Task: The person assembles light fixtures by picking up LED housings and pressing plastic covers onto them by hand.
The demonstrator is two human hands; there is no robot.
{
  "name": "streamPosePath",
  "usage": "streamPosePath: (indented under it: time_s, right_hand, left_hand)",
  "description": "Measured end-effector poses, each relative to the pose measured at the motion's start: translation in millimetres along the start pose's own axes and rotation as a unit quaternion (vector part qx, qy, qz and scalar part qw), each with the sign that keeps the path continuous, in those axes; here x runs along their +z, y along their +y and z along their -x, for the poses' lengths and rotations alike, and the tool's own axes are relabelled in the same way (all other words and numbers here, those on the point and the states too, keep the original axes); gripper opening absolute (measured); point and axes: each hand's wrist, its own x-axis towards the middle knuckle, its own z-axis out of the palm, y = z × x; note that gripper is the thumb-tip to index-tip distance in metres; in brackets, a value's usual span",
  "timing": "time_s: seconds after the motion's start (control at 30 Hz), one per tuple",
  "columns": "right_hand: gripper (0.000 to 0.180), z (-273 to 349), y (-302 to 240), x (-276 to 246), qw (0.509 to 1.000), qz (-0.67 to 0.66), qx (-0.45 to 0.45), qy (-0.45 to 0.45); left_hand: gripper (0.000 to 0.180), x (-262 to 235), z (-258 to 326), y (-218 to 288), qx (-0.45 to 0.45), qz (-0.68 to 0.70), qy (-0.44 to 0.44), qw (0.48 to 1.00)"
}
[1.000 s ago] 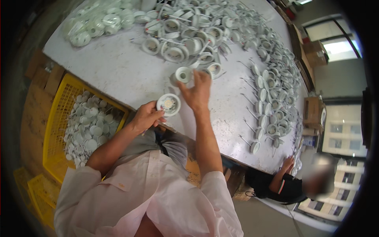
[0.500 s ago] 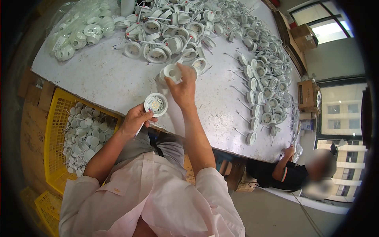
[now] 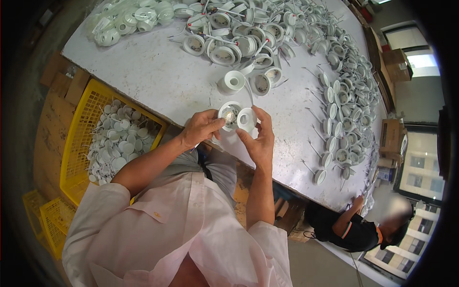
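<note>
1. At the near table edge, left hand (image 3: pixel 201 129) pinches a round white lamp housing (image 3: pixel 230 116) by its rim, thumb and fingers closed on it. Open face is up, with a shiny metallic insert at the centre.
2. Right hand (image 3: pixel 258 141) grips a smaller white ring part (image 3: pixel 247 119), fingers curled round it. It touches the housing's right side; the two parts sit side by side between the hands.
3. Both parts are held just above the white table (image 3: pixel 158 81), not resting on it.
4. Just beyond the hands: one white cup-shaped fixture (image 3: pixel 232 81) stands alone on the table, with a thin white wire running from it toward the hands.
5. Further back: a dense pile of round white fixtures with wires (image 3: pixel 239 33), tangled, some with red-tipped leads.
6. Far left corner of the table: a clear plastic bag of white parts (image 3: pixel 129 19).
7. Right side of the table: rows of small white round fixtures (image 3: pixel 342 119) with thin leads, running along the edge toward the far end.
8. Left of the person, below table level: a yellow plastic crate (image 3: pixel 81 129) holding small white disc parts (image 3: pixel 117 143). A second yellow crate (image 3: pixel 48 220) sits lower left, contents not visible.
9. Lower right: another person in a dark top (image 3: pixel 358 232) is beside the table, one hand up at its edge.
10. Cardboard boxes (image 3: pixel 392 62) stand past the table's right side.
</note>
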Motion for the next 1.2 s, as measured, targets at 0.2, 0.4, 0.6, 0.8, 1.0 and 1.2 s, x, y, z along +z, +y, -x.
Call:
streamPosePath:
  time_s: [0.2,0.4,0.6,0.8,1.0,1.2]
  right_hand:
    - [0.074,-1.2,-7.2,7.2,0.995,0.060,-0.071,-0.044]
    - [0.077,3.4,-4.2,12.5,0.997,0.025,-0.057,-0.052]
    - [0.046,11.5,13.9,11.8,0.977,-0.163,0.134,0.028]
    - [0.025,8.6,13.1,26.2,0.976,-0.133,0.167,0.048]
    - [0.022,14.2,11.9,35.2,0.979,-0.099,0.162,0.078]
    - [0.023,20.3,20.7,35.6,0.979,-0.101,0.151,0.095]
  left_hand:
    - [0.040,8.7,3.0,2.6,0.002,-0.012,-0.020,1.000]
    - [0.037,10.9,4.3,5.0,0.027,-0.027,0.001,0.999]
    - [0.034,16.1,6.2,11.5,0.009,-0.085,0.009,0.996]
    - [0.033,22.5,0.5,3.5,0.013,-0.099,0.060,0.993]
    - [0.033,20.1,-0.2,0.4,0.016,-0.159,0.094,0.983]
    - [0.033,13.8,-6.2,-14.3,-0.002,-0.158,0.086,0.984]
